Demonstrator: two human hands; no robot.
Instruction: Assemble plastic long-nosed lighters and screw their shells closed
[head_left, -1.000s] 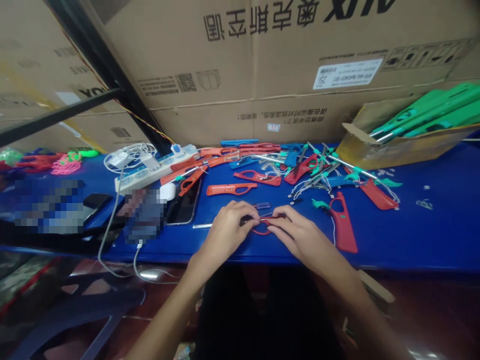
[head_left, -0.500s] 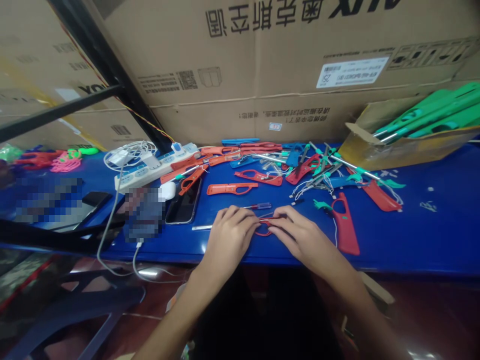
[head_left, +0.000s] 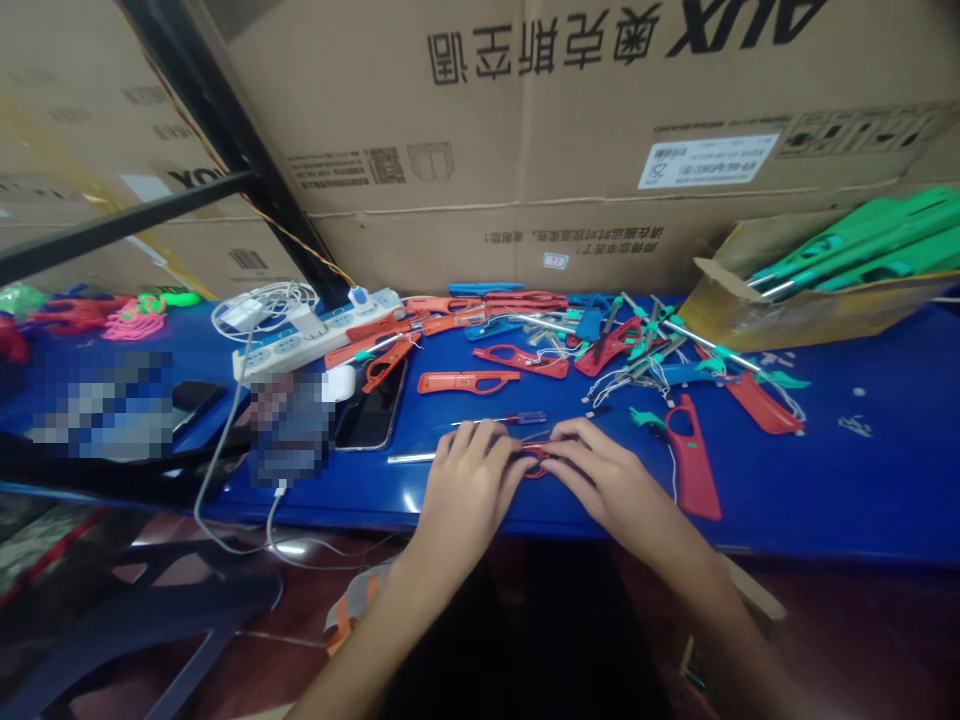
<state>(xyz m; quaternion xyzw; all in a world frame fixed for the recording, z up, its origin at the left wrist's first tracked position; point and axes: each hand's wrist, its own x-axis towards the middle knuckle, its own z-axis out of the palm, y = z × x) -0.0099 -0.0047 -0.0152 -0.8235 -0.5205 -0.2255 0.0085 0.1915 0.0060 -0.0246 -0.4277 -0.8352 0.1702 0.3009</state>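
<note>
1. left hand [head_left: 469, 480] and right hand [head_left: 611, 475] are closest, working as a pair. left has its fingers curled over and looks to be pinching the left end of a red casing [head_left: 534, 448]; its fingertips are mostly hidden, so i can't tell exactly where they press.
2. right hand pinches the other end, thumb on the near side, fingertips on top.
3. the casing sits between the 2 sets of fingertips, over the near part of the blue table [head_left: 795, 485], finger loop towards the body. can't tell if it's touching the table. i'd guess hard plastic: super light, stiff, a bit slick. best hold is the solid body either side of the loop, since the thin loop looks likeliest to flex or crack.
4. metal rod [head_left: 411, 459] pokes out left of the left hand. no idea if it's joined to the casing. smooth, probably slippery, so i'd grab plastic instead.
5. loose red shell [head_left: 694, 475] lies right of the right hand, thin white wire beside it. wire looks fragile, don't tug.
6. just past the hands: screwdriver [head_left: 531, 418], then an orange shell [head_left: 442, 383].
7. further back, a heap with silver rods [head_left: 701, 339].
8. farthest: open box [head_left: 810, 322] of green lighters [head_left: 870, 240], big carton [head_left: 405, 240] behind.
</note>
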